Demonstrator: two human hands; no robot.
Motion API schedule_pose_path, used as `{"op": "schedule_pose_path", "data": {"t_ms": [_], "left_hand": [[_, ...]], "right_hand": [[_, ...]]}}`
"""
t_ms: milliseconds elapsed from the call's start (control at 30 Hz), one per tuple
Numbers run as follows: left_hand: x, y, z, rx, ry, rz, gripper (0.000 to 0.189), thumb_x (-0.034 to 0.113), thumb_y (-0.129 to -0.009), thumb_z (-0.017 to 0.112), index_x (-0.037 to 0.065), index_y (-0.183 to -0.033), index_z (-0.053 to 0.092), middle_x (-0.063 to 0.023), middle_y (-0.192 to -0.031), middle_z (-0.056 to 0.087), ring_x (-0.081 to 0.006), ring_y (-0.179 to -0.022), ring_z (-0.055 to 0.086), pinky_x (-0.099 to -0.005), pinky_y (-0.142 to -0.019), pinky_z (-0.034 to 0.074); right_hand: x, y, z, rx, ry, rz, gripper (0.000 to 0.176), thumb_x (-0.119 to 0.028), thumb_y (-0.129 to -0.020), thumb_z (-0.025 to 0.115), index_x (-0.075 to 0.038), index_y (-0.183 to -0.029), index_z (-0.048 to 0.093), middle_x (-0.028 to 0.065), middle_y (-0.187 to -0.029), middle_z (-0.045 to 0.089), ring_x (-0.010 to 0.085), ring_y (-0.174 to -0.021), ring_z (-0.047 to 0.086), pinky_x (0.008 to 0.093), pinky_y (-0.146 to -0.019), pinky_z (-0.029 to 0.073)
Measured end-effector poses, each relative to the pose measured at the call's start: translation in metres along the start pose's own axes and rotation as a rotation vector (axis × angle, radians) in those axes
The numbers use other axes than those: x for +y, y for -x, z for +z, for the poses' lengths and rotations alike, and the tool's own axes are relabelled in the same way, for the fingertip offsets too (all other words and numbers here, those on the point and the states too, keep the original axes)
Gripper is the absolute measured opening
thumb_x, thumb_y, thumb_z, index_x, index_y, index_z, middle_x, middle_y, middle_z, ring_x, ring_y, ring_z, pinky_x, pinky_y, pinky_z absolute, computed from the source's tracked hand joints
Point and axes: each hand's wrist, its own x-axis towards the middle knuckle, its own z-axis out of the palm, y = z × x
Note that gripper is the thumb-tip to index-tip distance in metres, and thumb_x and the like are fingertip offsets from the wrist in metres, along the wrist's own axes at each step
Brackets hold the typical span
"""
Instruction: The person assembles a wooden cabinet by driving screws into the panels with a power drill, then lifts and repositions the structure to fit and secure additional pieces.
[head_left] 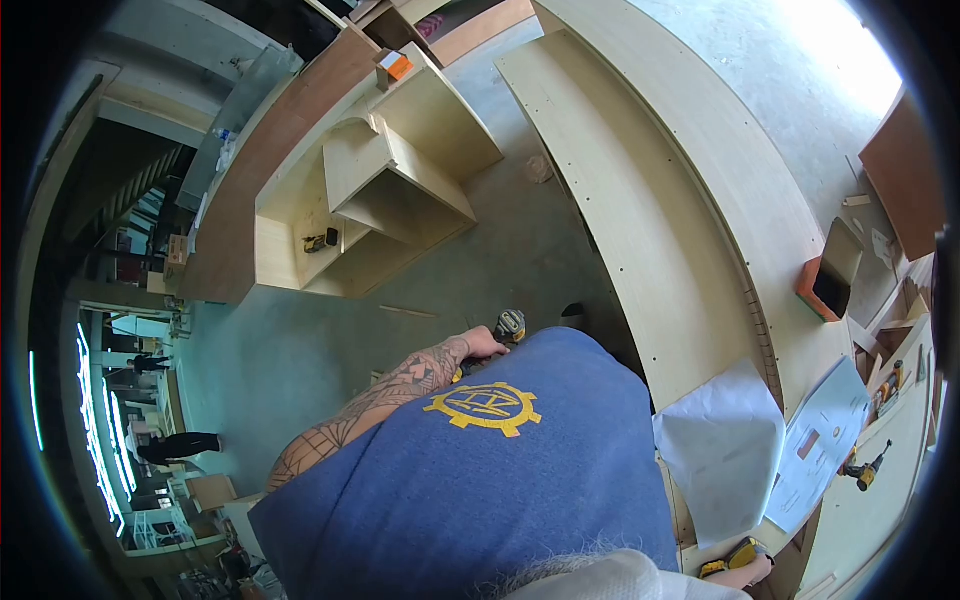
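My left hand [484, 344], at the end of a tattooed forearm, is closed around the grip of a yellow-and-black cordless drill [511, 325]. The drill hangs in front of my blue shirt, over the grey floor. At the bottom right edge, my right hand [762, 568] is closed at a yellow-and-black power tool [742, 553], only partly in view. That tool sits by the lower end of the long plywood panel [640, 230]. White paper sheets [725, 450] and a printed drawing [815, 450] lie on the wood nearby.
A plywood cabinet carcass [400, 190] stands ahead left with another drill [320, 240] inside. An open orange-and-black box [828, 280] rests on the right boards. More drills [866, 468] and offcuts lie far right. A person [180, 447] is in the left background.
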Motion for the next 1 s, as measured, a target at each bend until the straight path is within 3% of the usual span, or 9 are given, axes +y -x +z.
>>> {"op": "schedule_pose_path", "data": {"t_ms": [200,300,500,1000], "left_hand": [[-0.021,-0.003,0.005,0.025,0.005,-0.035,0.043,0.038,-0.085,0.077,-0.004,-0.083,0.072,-0.0102,-0.072,0.070,-0.0177,-0.056,0.064,-0.0332,-0.057,0.053],[-0.022,0.000,0.003,0.033,0.005,-0.047,0.041,0.037,-0.086,0.076,-0.004,-0.084,0.073,-0.0103,-0.073,0.070,-0.0177,-0.057,0.065,-0.0329,-0.058,0.053],[-0.026,-0.005,0.002,0.016,0.050,-0.048,0.043,0.038,-0.085,0.076,-0.005,-0.085,0.072,-0.0101,-0.073,0.070,-0.0172,-0.056,0.065,-0.0325,-0.058,0.054],[0.003,-0.015,-0.006,-0.050,0.118,-0.026,0.042,0.038,-0.085,0.079,-0.001,-0.074,0.066,-0.0064,-0.066,0.063,-0.0149,-0.052,0.060,-0.0314,-0.054,0.050]], "right_hand": [[0.005,0.004,-0.001,0.010,0.154,0.021,0.036,-0.031,-0.095,0.051,0.004,-0.096,0.061,0.0192,-0.091,0.064,0.0386,-0.085,0.061,0.0506,-0.085,0.050],[0.000,0.002,-0.003,0.020,-0.016,0.018,0.035,-0.030,-0.095,0.051,0.003,-0.096,0.061,0.0190,-0.090,0.063,0.0385,-0.084,0.061,0.0506,-0.085,0.050],[-0.008,0.005,-0.006,0.029,-0.032,0.021,0.034,-0.029,-0.095,0.050,0.003,-0.094,0.060,0.0186,-0.088,0.063,0.0383,-0.083,0.060,0.0505,-0.084,0.049],[-0.002,0.007,-0.011,0.059,-0.086,0.082,0.031,-0.025,-0.096,0.048,0.003,-0.090,0.059,0.0176,-0.084,0.061,0.0378,-0.079,0.059,0.0502,-0.082,0.049]]}}
